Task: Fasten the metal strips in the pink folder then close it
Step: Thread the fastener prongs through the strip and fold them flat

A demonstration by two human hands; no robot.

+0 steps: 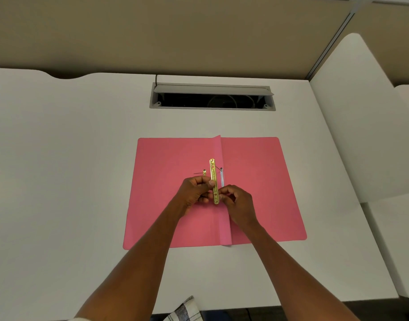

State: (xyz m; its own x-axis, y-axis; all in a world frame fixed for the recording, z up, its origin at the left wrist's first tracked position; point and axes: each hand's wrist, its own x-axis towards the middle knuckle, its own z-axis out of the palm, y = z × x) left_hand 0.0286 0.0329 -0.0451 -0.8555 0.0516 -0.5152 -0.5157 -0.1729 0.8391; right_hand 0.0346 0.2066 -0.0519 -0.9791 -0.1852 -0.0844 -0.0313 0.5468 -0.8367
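The pink folder (175, 193) lies open at frame centre on the white counter (60, 158). Fastening is under way: the left hand (194, 191) pinches the gold metal strip (214, 181) over the spine, the right hand (238, 202) grasping its lower end. Next, it likely needs seating onto the prongs.

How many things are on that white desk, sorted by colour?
Pink: 1, the open pink folder
Gold: 2, the long metal strip held by both hands, and a small gold piece showing above the left hand
Clear or pale: 1, a thin strip by the fold, above the right hand
Total: 4
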